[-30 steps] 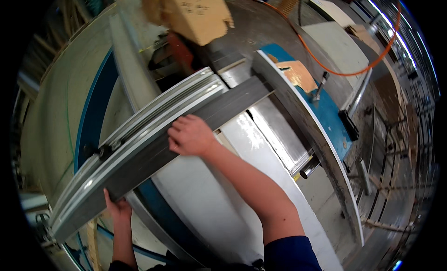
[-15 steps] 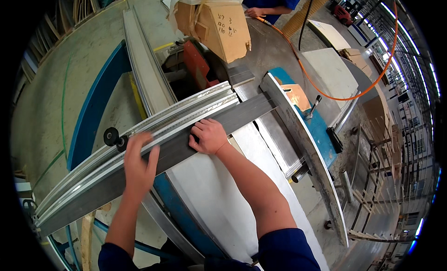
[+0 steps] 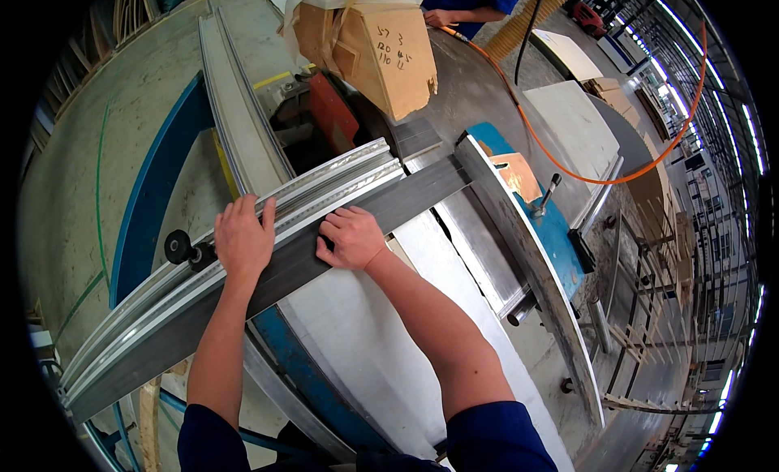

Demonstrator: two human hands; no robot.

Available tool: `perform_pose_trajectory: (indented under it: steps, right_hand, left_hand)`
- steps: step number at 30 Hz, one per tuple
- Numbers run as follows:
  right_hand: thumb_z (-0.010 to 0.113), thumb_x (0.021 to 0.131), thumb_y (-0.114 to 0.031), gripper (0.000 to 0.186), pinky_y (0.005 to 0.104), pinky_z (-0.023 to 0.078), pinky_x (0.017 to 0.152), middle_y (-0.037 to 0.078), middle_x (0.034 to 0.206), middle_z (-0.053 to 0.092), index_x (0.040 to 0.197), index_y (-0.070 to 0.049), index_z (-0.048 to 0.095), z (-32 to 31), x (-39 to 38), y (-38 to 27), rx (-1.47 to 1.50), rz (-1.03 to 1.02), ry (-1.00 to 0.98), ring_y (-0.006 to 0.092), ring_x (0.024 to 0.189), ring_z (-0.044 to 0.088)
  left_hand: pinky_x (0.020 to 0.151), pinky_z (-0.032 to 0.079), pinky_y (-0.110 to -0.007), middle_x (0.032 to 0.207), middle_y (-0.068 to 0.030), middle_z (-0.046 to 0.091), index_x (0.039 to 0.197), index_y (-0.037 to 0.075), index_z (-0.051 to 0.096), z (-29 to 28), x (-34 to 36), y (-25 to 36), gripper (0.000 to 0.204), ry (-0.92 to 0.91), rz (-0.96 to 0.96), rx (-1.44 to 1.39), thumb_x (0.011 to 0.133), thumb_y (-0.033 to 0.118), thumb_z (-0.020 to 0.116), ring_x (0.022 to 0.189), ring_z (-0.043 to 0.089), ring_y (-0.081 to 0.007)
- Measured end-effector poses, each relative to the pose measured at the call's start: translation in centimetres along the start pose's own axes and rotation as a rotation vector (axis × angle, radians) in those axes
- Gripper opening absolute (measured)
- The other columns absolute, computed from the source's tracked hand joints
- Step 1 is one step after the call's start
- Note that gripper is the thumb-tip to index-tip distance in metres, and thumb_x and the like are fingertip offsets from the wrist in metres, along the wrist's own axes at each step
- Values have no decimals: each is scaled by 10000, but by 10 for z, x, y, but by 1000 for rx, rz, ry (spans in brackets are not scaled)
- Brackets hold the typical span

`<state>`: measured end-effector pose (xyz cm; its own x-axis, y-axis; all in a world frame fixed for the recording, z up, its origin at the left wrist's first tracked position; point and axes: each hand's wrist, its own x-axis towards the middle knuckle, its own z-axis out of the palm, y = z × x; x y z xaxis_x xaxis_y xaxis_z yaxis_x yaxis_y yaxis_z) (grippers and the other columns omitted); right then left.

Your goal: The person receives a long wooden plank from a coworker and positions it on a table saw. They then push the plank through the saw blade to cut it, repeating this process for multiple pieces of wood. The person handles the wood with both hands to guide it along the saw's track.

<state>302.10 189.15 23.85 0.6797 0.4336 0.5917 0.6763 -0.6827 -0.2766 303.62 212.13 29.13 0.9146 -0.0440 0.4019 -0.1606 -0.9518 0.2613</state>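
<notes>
A long dark grey board [image 3: 422, 190] lies slantwise along an aluminium fence [image 3: 369, 182], its far right end against or very near a metal rip fence [image 3: 519, 253]. My right hand [image 3: 355, 238] rests on the board's middle, fingers curled over it and thumb bent in. To its left, my left hand [image 3: 245, 238] hooks its fingers over the aluminium fence, with the thumb held apart along it. The fingertips of that hand are partly hidden. A black knob [image 3: 178, 246] sticks out beside the left hand.
Beyond the fence stands a wooden box-like cover [image 3: 393, 58] above a red part [image 3: 333, 111]. Another person's hand [image 3: 441, 18] is at the far edge of the metal table. An orange hose [image 3: 527, 119] loops to the right. A long rail [image 3: 243, 99] runs away at the far left.
My left hand has come down from a blurred, raised position onto the aluminium fence. My right hand stays on the board, and the whole view has shifted slightly.
</notes>
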Motion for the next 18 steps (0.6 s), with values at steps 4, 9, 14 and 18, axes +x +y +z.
perform_pose_trajectory:
  steps: [4,9,14,18]
  right_hand:
    - [748,813,-218,210,395,519,738,61,768,606,740,-91,597,12,19,11,0,-6,3,270,789,642]
    - [745,811,-220,205,402,528,751,64,765,614,740,-89,604,29,43,25,4,2,6,274,793,650]
    - [735,815,-222,188,409,535,746,61,768,632,743,-100,612,46,69,37,12,17,10,275,798,657]
    - [731,813,-220,184,413,535,736,60,767,635,743,-102,609,57,87,46,-8,30,12,278,796,654]
  left_hand:
    - [930,500,-474,1057,-154,753,1082,23,741,5,21,-10,389,-23,-31,6,1083,396,629,1029,683,-359]
    - [934,509,-498,1058,-182,753,1106,31,741,14,48,-26,392,-29,-53,8,1086,404,622,1009,690,-405]
    - [943,494,-452,1052,-136,756,1076,31,752,22,72,-41,374,18,-33,8,1079,385,634,1035,682,-333]
    - [943,491,-453,1027,-134,749,1063,39,745,26,93,-51,355,20,-34,-8,1076,376,636,1018,678,-333]
